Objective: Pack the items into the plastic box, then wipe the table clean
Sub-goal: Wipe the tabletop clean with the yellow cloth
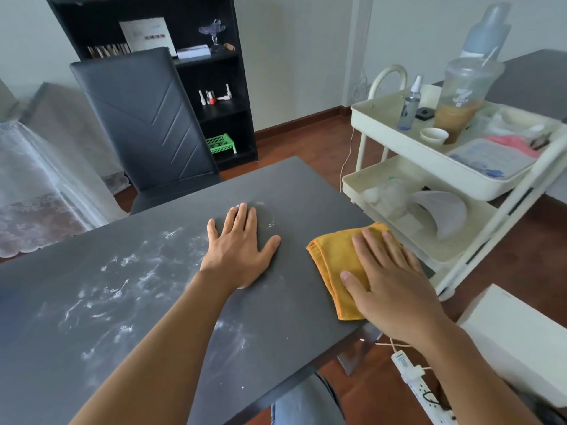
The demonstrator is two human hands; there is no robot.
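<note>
While both hands lie flat on the dark grey worktop (294, 191), many other things stand around them. Just to the right of the right hand (394, 283) stands a cream trolley (435, 167) with two trays, very near the worktop edge. On its upper tray I see a spray bottle (409, 105), a plastic cup with a brown drink (460, 99), a small white cup (433, 135) and some packets; the lower tray holds a grey curved piece and soft white material. Below the right wrist, on the wooden floor, lies a white power strip (414, 381), and to the right of the forearm there is a white box (518, 335). Beyond the left hand (237, 253), on the far side of the worktop, a black chair (144, 118) is pushed in, and behind it stands a black shelf unit (214, 72) with small bottles and a green basket (220, 143). The plastic box of the task I cannot find in this view.

White powdery smears (122, 286) cover the worktop to the left of the left hand and under the left forearm; the part between the two hands looks clean.

The left hand is open wide, palm down, fingers spread, holding nothing. The right hand is also flat, fingers stretched forward and nearly together, pressing on a folded yellow cloth (334, 262). It does not grip the cloth, only covers it. The cloth lies near the right edge of the worktop, under the palm and fingers, and shows out on the thumb side. Both forearms reach forward, bare.
</note>
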